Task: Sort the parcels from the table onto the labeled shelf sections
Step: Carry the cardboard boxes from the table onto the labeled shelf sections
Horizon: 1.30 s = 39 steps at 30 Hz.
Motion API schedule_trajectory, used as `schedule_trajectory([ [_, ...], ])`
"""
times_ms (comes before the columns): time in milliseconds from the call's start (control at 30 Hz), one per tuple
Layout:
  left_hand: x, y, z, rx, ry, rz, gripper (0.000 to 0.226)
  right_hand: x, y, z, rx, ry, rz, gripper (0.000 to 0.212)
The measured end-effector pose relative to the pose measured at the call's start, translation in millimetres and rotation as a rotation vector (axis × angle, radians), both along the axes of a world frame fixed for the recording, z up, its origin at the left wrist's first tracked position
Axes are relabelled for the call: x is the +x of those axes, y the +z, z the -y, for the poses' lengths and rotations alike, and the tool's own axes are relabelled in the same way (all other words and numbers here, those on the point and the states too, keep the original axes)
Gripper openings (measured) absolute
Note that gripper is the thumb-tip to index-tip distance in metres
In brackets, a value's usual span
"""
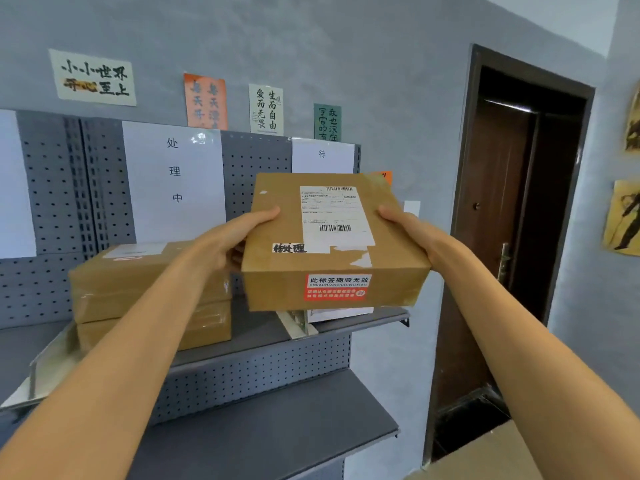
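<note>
I hold a flat brown cardboard parcel (322, 237) in the air in front of the grey shelf unit. It bears a white shipping label, a handwritten sticker and a red seal on its front side. My left hand (239, 233) grips its left edge, thumb on top. My right hand (408, 226) grips its right edge the same way. The parcel hovers above the right section of the upper shelf (360, 323), under a white paper sign (322, 154). Two stacked brown parcels (145, 292) lie in the middle section, below another paper sign (173, 181).
A metal divider (294, 322) separates the two shelf sections, and a white sheet lies under the held parcel. A lower grey shelf (277, 434) juts out below. A dark doorway (512, 237) stands to the right. A cardboard corner (491, 459) shows at the bottom right.
</note>
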<state>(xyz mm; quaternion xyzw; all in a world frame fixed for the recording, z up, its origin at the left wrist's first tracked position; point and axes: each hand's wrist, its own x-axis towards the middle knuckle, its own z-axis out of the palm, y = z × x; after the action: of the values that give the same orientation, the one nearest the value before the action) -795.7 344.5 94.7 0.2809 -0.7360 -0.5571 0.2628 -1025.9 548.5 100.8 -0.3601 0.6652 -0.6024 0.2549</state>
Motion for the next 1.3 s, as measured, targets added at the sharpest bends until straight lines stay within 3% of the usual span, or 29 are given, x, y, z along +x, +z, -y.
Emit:
schedule_trajectory([
  [200, -60.6, 21.3, 7.2, -0.005, 0.126, -0.039, 0.093, -74.0, 36.6, 25.6, 0.024, 0.058, -0.031, 0.051],
  [367, -101.3, 35.9, 14.5, -0.019, 0.221, -0.089, 0.064, -120.7, 54.3, 49.5, 0.017, 0.121, -0.041, 0.049],
  [633, -139.2, 50.2, 36.4, 0.019, 0.298, -0.109, 0.054, -164.2, 63.9, 92.5, 0.058, 0.181, -0.001, 0.038],
  [900, -159.8, 57.8, 81.3, 0.047, 0.310, -0.028, 0.090, -200.7, 68.2, 143.0, 0.173, 0.196, -0.009, 0.054],
  [1300, -191.0, 60.9, 127.3, 0.114, 0.347, 0.020, 0.084, -233.7, 70.2, 200.4, 0.264, 0.206, -0.005, 0.069],
])
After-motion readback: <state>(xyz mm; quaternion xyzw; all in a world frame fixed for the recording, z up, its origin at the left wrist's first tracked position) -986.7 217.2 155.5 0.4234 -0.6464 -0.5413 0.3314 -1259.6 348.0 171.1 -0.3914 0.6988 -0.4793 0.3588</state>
